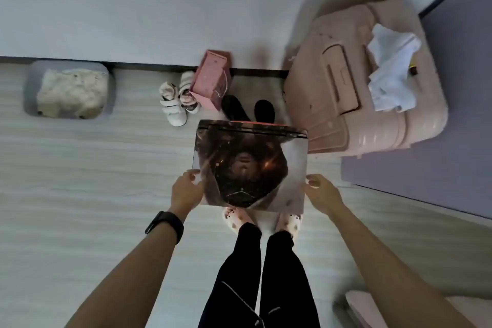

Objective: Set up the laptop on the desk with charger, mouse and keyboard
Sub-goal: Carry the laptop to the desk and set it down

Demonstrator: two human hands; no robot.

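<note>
**Laptop in the air, no desk in sight**

Person is standing and holding the closed laptop (250, 165) out flat over their own feet, above the floor. The left hand (186, 189) is clamping the near-left corner, thumb on the lid and fingers underneath. The right hand (319, 192) is gripping the near-right edge the same way.

Risk: both grips are sitting on the near edge only, so the far end is hanging unsupported. If a thumb slips, I'd expect it to tip forward and drop onto the hard floor.

Trip risk too: white shoes (177, 104), a pink gift bag (211, 80) and a pink suitcase (359, 88) are crowding the floor just ahead.

The floor is pale wood-look plank (80, 168), with a white wall behind. Charger, mouse and keyboard aren't showing.
</note>
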